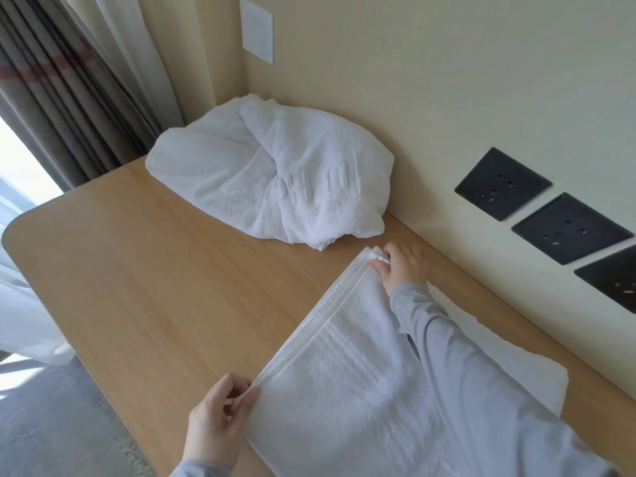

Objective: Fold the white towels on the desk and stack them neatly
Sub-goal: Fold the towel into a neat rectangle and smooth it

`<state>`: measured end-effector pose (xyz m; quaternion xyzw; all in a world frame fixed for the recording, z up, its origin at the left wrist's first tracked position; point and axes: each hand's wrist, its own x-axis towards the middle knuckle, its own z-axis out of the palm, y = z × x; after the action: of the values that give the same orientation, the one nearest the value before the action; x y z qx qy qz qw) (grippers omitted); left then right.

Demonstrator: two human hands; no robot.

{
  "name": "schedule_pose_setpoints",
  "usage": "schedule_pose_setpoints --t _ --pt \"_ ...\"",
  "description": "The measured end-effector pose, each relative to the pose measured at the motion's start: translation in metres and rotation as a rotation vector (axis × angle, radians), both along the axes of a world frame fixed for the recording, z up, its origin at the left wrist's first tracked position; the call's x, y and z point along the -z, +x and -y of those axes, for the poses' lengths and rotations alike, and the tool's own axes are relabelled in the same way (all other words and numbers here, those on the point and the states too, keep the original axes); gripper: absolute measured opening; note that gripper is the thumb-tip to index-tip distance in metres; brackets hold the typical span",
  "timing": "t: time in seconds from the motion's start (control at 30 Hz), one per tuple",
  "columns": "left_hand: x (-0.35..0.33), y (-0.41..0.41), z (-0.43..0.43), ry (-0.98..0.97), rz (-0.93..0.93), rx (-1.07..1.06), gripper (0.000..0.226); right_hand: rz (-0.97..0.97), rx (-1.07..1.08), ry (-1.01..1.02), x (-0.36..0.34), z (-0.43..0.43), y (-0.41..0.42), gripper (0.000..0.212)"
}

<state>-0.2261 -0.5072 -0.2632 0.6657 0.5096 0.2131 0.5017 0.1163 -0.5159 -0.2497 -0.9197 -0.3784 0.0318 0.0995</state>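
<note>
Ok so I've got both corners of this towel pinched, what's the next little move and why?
Probably lay the pinched edge down and smooth it flat. The left hand and right hand each grip a corner of the flat towel, whose layered hem looks lined up along that edge. The crumpled towel by the wall waits, unfolded, on the desk.

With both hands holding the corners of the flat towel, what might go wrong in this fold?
1. The left hand and right hand only pinch the two corners of the towel, so a layer may slip and the hem end up uneven.
2. The right sleeve lies across the towel and may drag or wrinkle it.
3. The crumpled pile lies close to the far corner, so a fold carried that way may catch it.
</note>
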Motion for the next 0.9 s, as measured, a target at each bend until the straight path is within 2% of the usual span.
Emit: schedule_pose_setpoints --t 0.1,0.17,0.23,0.3,0.33,0.43,0.53,0.67,0.7,0.77,0.9 --pt "-0.001 0.001 0.011 0.04 -0.014 0.082 0.03 -0.004 -0.037 0.015 -0.006 0.023 0.006 0.027" --pt "0.0 0.003 0.015 0.097 -0.02 0.11 0.034 0.013 -0.054 -0.002 -0.009 0.033 0.009 0.026" --pt "0.0 0.007 0.017 0.185 -0.062 0.094 0.032 0.071 -0.06 -0.016 -0.013 0.039 0.012 0.023" --pt "0.0 0.012 0.017 0.307 -0.133 0.011 0.019 0.115 -0.106 0.032 -0.019 0.039 0.009 0.024" --pt "-0.001 0.016 0.017 0.357 -0.16 -0.025 0.018 0.135 -0.194 0.086 -0.021 0.038 0.005 0.026" --pt "-0.007 0.039 0.025 0.499 -0.178 0.02 0.026 0.243 -0.64 0.235 -0.016 0.035 -0.019 0.022" --pt "-0.013 0.067 0.035 0.499 -0.3 0.066 0.028 0.261 -0.902 0.184 0.0 0.038 -0.047 0.013" --pt "-0.013 0.086 0.039 0.423 -0.442 0.093 0.031 0.328 -0.932 0.179 0.011 0.042 -0.05 0.009" --pt "-0.011 0.085 0.038 0.429 -0.447 0.082 0.031 0.338 -0.929 0.213 0.012 0.042 -0.049 0.006" --pt "-0.008 0.082 0.037 0.444 -0.447 0.06 0.029 0.363 -0.924 0.254 0.011 0.044 -0.049 0.014" --pt "-0.002 0.073 0.034 0.456 -0.438 0.066 0.03 0.401 -0.938 0.195 0.008 0.042 -0.046 0.017"
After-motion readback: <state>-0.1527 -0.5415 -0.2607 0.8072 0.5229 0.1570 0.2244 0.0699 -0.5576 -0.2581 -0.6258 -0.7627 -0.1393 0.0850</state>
